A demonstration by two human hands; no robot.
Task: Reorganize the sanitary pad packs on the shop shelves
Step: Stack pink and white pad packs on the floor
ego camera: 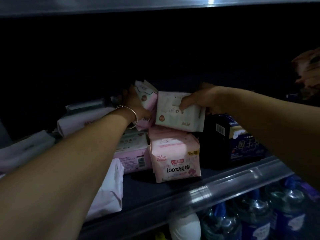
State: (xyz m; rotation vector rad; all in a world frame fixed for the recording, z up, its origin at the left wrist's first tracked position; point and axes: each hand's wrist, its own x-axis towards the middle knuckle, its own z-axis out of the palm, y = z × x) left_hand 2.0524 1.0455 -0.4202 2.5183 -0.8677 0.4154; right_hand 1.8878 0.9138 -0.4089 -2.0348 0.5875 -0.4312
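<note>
Deep in a dim shelf, my left hand (133,103), with a bangle on the wrist, grips a pink and white pad pack (147,99) that stands tilted. My right hand (200,99) holds a pale white pad pack (174,116) flat, thumb on its top face, resting on an upright pink pack marked 245mm (174,156). The two held packs touch at their edges. Another pink pack (133,153) lies flat under my left wrist.
A dark blue pack (232,141) stands to the right of the pink stack. White and pale pink packs (83,122) lie at the left. The shelf's grey front rail (225,184) runs diagonally below, with bottles (256,213) on the shelf underneath. An orange packet (310,70) sits far right.
</note>
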